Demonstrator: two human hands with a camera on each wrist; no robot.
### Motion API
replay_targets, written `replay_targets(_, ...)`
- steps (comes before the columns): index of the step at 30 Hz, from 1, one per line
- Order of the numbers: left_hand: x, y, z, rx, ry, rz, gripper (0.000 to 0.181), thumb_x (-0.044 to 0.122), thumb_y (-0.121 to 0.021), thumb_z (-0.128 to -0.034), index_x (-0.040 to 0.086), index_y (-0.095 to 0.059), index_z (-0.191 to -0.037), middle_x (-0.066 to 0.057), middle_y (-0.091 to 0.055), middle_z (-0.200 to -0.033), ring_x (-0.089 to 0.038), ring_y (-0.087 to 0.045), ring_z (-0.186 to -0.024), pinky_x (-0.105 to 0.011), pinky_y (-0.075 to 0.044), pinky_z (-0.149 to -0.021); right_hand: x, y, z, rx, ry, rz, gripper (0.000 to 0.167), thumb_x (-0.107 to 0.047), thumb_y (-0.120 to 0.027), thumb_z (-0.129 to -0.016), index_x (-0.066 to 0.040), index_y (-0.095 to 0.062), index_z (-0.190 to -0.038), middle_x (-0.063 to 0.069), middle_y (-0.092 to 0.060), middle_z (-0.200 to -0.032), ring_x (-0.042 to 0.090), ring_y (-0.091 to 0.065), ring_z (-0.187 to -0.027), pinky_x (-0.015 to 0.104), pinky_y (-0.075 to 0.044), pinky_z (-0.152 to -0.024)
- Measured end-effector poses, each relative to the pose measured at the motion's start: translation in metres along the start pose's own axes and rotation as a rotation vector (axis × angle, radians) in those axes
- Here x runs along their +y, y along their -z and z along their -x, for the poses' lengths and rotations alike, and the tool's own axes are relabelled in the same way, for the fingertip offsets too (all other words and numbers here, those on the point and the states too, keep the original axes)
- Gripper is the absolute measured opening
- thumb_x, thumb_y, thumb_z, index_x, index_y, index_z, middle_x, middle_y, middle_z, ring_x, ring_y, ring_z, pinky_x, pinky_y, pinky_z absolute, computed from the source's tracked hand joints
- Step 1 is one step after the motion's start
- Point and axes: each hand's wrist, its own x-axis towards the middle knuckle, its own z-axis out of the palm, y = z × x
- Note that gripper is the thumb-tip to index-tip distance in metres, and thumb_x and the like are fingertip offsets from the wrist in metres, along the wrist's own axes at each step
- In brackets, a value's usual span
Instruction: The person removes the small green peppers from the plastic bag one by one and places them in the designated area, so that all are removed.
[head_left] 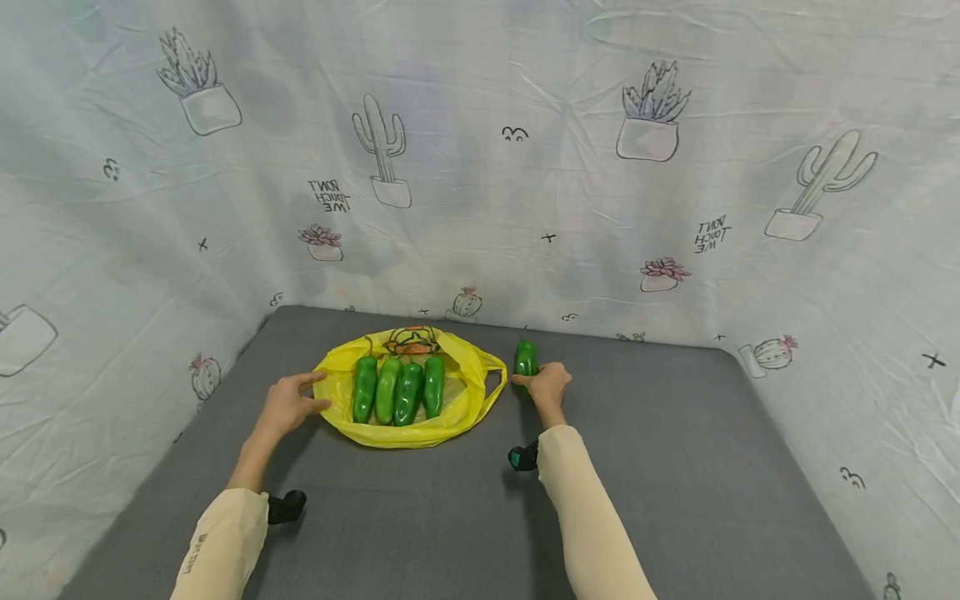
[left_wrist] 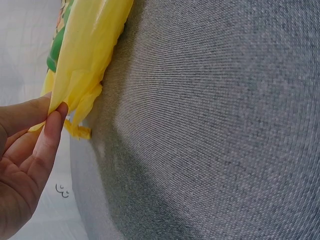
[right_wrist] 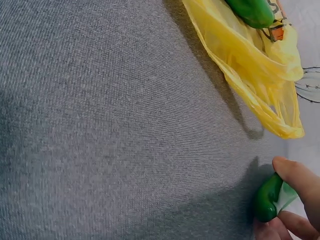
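A yellow plastic bag (head_left: 420, 435) lies open on the grey table, with several green peppers (head_left: 408, 393) side by side in it. The left hand (head_left: 291, 406) pinches the bag's left edge; in the left wrist view, thumb and fingers (left_wrist: 50, 131) press the yellow film (left_wrist: 85, 55) between them. Right of the bag, the right hand (head_left: 546, 387) holds a single green pepper (head_left: 526, 357). The right wrist view shows that pepper (right_wrist: 268, 200) between the thumb and fingers of the right hand (right_wrist: 300, 200), low over or on the cloth; which, I cannot tell.
The grey cloth-covered table (head_left: 675, 467) extends to both sides and in front. Behind it hangs a pale curtain (head_left: 480, 167) printed with cactus drawings. The bag's handle loop (head_left: 497, 385) points toward the right hand. A black device sits at each wrist.
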Motion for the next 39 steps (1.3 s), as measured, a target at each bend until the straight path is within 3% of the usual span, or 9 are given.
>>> replay_targets(9,-0.002,-0.001,-0.001,0.005,0.002,-0.010,0.055,0.008,-0.070,-0.0849,-0.011,-0.050,-0.132,-0.038,-0.045,-0.132,-0.053,-0.046,-0.118,-0.059,-0.046,-0.087,0.000,0.007,-0.003,-0.066,-0.080,-0.016,0.036,-0.023,-0.089,-0.066,0.001,-0.063,-0.061,0.003,-0.051,-0.053,0.012,-0.044,-0.048,0.028,-0.048,-0.053)
replay_targets(15,-0.002,-0.001,-0.002,-0.002,0.004,-0.018,0.055,0.009,-0.071,-0.0851,-0.011,-0.050,-0.132,-0.038,-0.044,-0.132,-0.054,-0.045,-0.118,-0.058,-0.047,-0.086,-0.002,0.014,-0.010,-0.121,-0.104,0.030,0.051,-0.029,-0.089,-0.067,-0.009,-0.044,-0.053,-0.002,-0.035,-0.048,0.010,-0.033,-0.046,0.025,-0.037,-0.049)
replay_targets(18,-0.001,-0.001,-0.003,-0.002,-0.001,-0.017,0.055,0.009,-0.071,-0.0853,-0.010,-0.050,-0.133,-0.038,-0.044,-0.132,-0.053,-0.046,-0.118,-0.055,-0.049,-0.082,-0.008,0.024,-0.018,-0.156,-0.136,0.089,0.048,-0.035,-0.087,-0.069,-0.003,-0.051,-0.063,0.007,-0.046,-0.060,0.018,-0.045,-0.057,0.030,-0.047,-0.058)
replay_targets(21,0.000,0.000,-0.003,-0.005,0.001,-0.019,0.056,0.010,-0.071,-0.0853,-0.010,-0.050,-0.133,-0.038,-0.044,-0.132,-0.053,-0.046,-0.117,-0.054,-0.049,-0.082,-0.015,0.037,-0.027,-0.162,-0.152,0.109,0.052,-0.038,-0.083,-0.073,0.008,-0.064,-0.087,0.024,-0.061,-0.090,0.033,-0.058,-0.088,0.041,-0.053,-0.078)
replay_targets(23,0.000,0.001,-0.003,-0.010,0.006,-0.018,0.056,0.010,-0.071,-0.0853,-0.010,-0.050,-0.133,-0.039,-0.043,-0.132,-0.054,-0.045,-0.118,-0.056,-0.048,-0.083,-0.020,0.045,-0.030,-0.142,-0.138,0.061,0.055,-0.034,-0.081,-0.077,0.012,-0.066,-0.102,0.027,-0.062,-0.109,0.038,-0.057,-0.103,0.045,-0.052,-0.086)
replay_targets(26,-0.002,0.001,-0.004,-0.014,0.010,-0.015,0.056,0.010,-0.071,-0.0859,-0.010,-0.049,-0.134,-0.038,-0.043,-0.134,-0.054,-0.043,-0.120,-0.059,-0.046,-0.088,-0.024,0.051,-0.030,-0.076,-0.096,-0.071,0.050,-0.026,-0.079,-0.080,0.009,-0.066,-0.113,0.025,-0.062,-0.117,0.039,-0.056,-0.109,0.046,-0.051,-0.087)
replay_targets(34,-0.005,0.002,-0.003,-0.007,-0.007,-0.014,0.057,0.010,-0.071,-0.0856,-0.011,-0.049,-0.133,-0.039,-0.043,-0.133,-0.054,-0.044,-0.119,-0.061,-0.044,-0.089,-0.018,0.032,-0.010,0.121,0.083,-0.386,0.038,-0.014,-0.078,-0.081,0.008,-0.068,-0.110,0.024,-0.068,-0.105,0.033,-0.067,-0.097,0.042,-0.054,-0.084)
replay_targets(39,-0.005,0.001,-0.002,-0.007,-0.008,-0.018,0.056,0.010,-0.071,-0.0853,-0.011,-0.049,-0.133,-0.039,-0.043,-0.133,-0.055,-0.043,-0.119,-0.061,-0.044,-0.089,-0.017,0.022,0.008,0.172,0.124,-0.504,0.038,-0.010,-0.079,-0.080,0.008,-0.068,-0.111,0.023,-0.069,-0.106,0.033,-0.069,-0.096,0.038,-0.055,-0.081)
